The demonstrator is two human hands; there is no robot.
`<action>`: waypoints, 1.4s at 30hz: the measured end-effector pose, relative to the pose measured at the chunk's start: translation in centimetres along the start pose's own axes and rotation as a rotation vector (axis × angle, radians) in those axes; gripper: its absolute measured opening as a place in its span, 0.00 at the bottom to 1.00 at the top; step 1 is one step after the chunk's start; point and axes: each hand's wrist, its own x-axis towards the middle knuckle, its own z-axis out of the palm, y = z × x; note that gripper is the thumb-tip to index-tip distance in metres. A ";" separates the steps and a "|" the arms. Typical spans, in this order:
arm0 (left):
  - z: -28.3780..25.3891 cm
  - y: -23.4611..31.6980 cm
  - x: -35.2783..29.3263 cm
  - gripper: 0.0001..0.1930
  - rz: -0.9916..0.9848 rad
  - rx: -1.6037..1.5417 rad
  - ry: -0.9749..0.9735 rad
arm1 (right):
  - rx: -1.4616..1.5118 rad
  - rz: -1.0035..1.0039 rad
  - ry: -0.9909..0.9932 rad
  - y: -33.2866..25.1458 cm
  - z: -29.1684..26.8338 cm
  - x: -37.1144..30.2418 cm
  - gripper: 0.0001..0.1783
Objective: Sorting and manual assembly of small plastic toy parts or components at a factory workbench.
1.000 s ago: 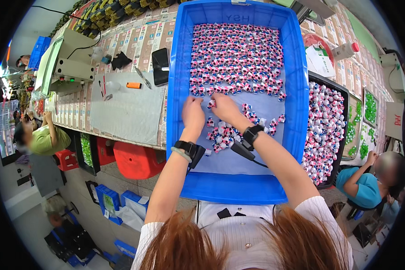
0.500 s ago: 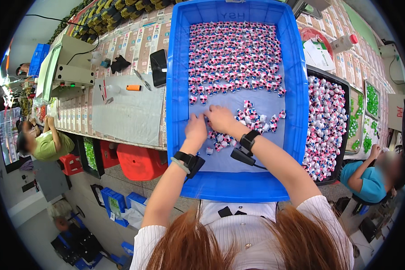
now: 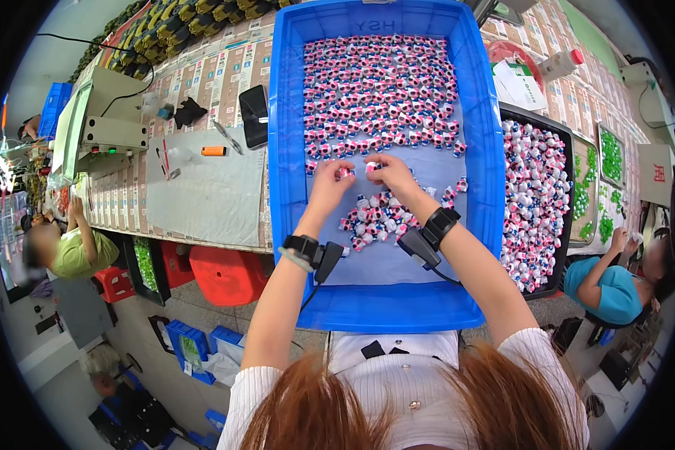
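A large blue plastic crate [image 3: 286, 150] lies before me, its floor lined with a pale sheet. Rows of small pink, white and blue toy figures [image 3: 382, 90] fill its far half. Just below the last row, my left hand [image 3: 330, 186] pinches one toy figure [image 3: 344, 173] between thumb and fingers. My right hand [image 3: 394, 177], a short way to the right, grips another toy figure [image 3: 371, 168] at its fingertips. Nearer to me, partly beneath my right wrist, a loose pile of the same figures [image 3: 379, 219] rests on the sheet.
A black bin [image 3: 569, 225] heaped with more figures adjoins the crate's right side. On the table at left lie a phone [image 3: 253, 116], an orange marker [image 3: 214, 151] and tweezers [image 3: 227, 137]. A bottle [image 3: 561, 65] stands at far right. Co-workers sit at both sides.
My hands have come apart and moved up toward the last row, my right one also shifting rightward. Each now visibly holds a figure. More of the loose pile shows.
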 end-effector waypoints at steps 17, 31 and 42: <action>1.1 0.2 1.9 0.12 0.370 0.681 0.204 | -0.865 -0.304 0.446 -1.7 2.3 -0.3 0.15; 7.8 0.9 0.7 0.12 0.385 0.819 -0.211 | -1.073 -0.216 0.202 -1.9 -4.9 -2.4 0.12; 4.4 1.1 3.1 0.10 0.450 0.802 0.261 | -0.894 -0.359 0.343 -0.5 -1.7 1.1 0.13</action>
